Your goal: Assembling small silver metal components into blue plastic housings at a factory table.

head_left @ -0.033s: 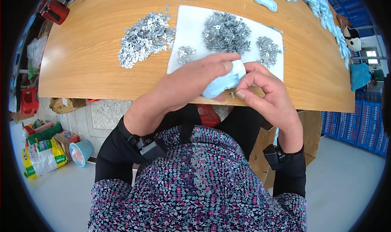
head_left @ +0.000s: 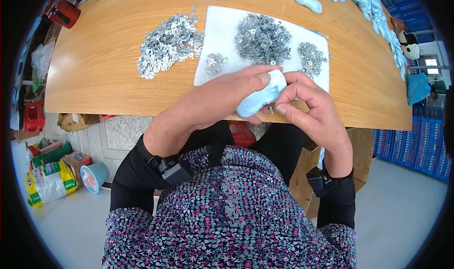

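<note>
My left hand [head_left: 222,90] is wrapped round a light blue plastic housing [head_left: 257,100], tilted above the table's near edge, its thumb on the upper end. Close against the housing's right side, my right hand [head_left: 313,106] pinches a small metal spring [head_left: 271,109] between thumb and forefinger. The spring's end pokes out below the fingertips, apart from the housing as far as I can see. Just beyond my hands lies a white foam sheet [head_left: 220,28] bearing a large heap of small metal springs or clips [head_left: 262,37] and a smaller heap [head_left: 311,58] at its right.
Flat metal pieces [head_left: 168,44] are piled on the wooden table [head_left: 104,56] left of the sheet, with a few more [head_left: 215,62] on its left side. Light blue housings [head_left: 308,2] line the far and right edges. A red container [head_left: 64,13] stands at the far left corner.
The housing has shifted very slightly right and tipped a little in my left hand. My right hand stays almost where it was, with the spring still pinched.
</note>
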